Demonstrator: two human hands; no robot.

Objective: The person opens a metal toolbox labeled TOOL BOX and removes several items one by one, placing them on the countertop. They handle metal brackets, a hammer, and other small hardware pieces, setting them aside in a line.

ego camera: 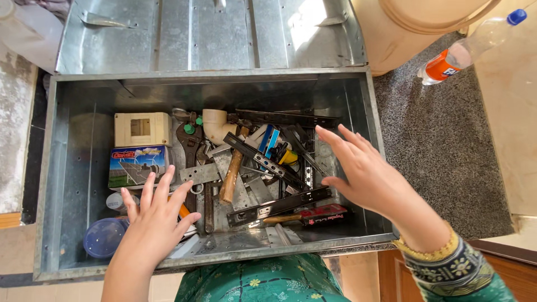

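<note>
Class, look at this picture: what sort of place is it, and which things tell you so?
Probably a home, at a tool store. An open metal trunk holds a hammer, a wrench and metal brackets. Beside it stand a grey mat and a plastic bottle.

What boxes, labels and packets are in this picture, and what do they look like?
Cardboard box: left in the metal trunk, rectangular, blue with red band, just above the left hand.
Cream plastic box: behind it, squarish, small window.
Red packet: front right, flat, below the right hand.
Bottle label: orange, on clear bottle, top right.
</note>
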